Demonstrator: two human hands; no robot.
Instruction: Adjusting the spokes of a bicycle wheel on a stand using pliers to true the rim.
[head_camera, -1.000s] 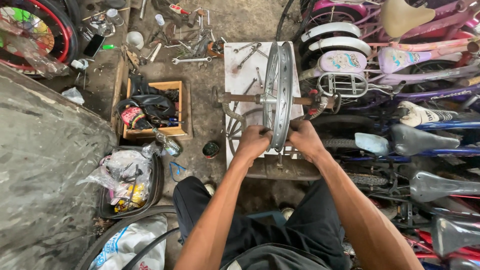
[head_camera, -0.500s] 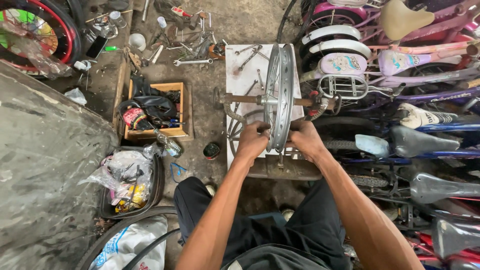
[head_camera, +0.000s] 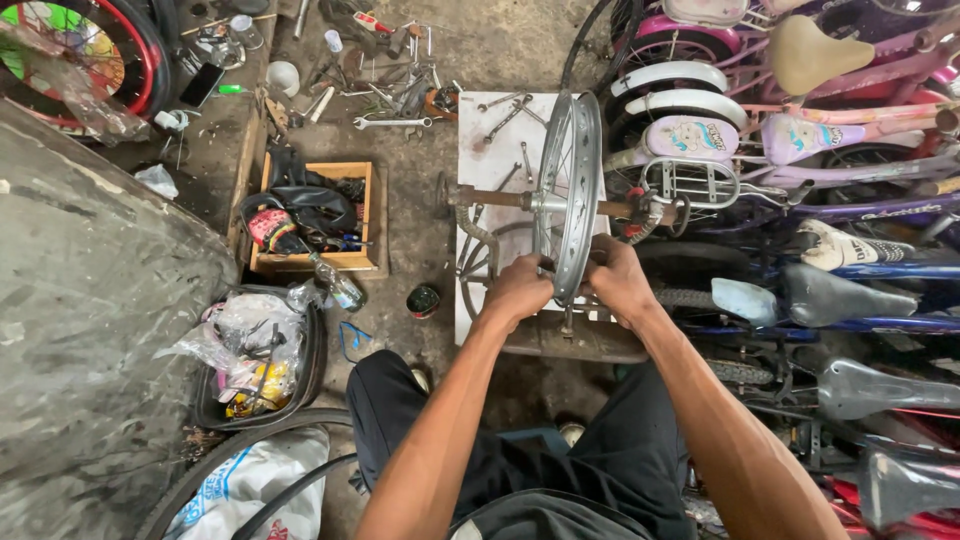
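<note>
While both hands (head_camera: 568, 285) grip the wheel rim (head_camera: 572, 190), fingertips hidden behind it, spokes indistinct

Bare concrete floor (head_camera: 410, 225), stained, daylit. Scattered wrenches (head_camera: 390, 122) near top. Wooden crate (head_camera: 365, 215) of dark parts at left-centre. Grey tarp (head_camera: 90, 330) fills left side. Row of parked bicycles (head_camera: 800, 170) along right. Black tub (head_camera: 305, 370) of plastic bags beside tarp.
</note>
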